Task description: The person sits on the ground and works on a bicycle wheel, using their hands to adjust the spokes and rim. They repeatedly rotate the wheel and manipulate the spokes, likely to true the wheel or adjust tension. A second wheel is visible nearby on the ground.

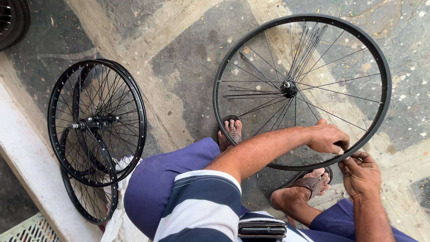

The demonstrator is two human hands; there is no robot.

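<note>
A black bicycle wheel rim (224,67) with thin spokes and a centre hub (288,88) lies flat in front of me on the ground. Several spokes hang loose, bunched towards the upper part. My left hand (327,138) reaches across and grips the near edge of the rim, fingers curled over it. My right hand (360,172) is just below that spot, fingers pinched at the rim's underside, apparently on a small part that I cannot make out. My sandalled feet (231,132) rest under and beside the wheel.
Two or three finished black wheels (96,123) lean together at the left against a pale concrete kerb (27,157). A tyre's edge (13,20) shows at the top left. A pale plastic crate (29,231) is at the bottom left. The ground is patchy concrete.
</note>
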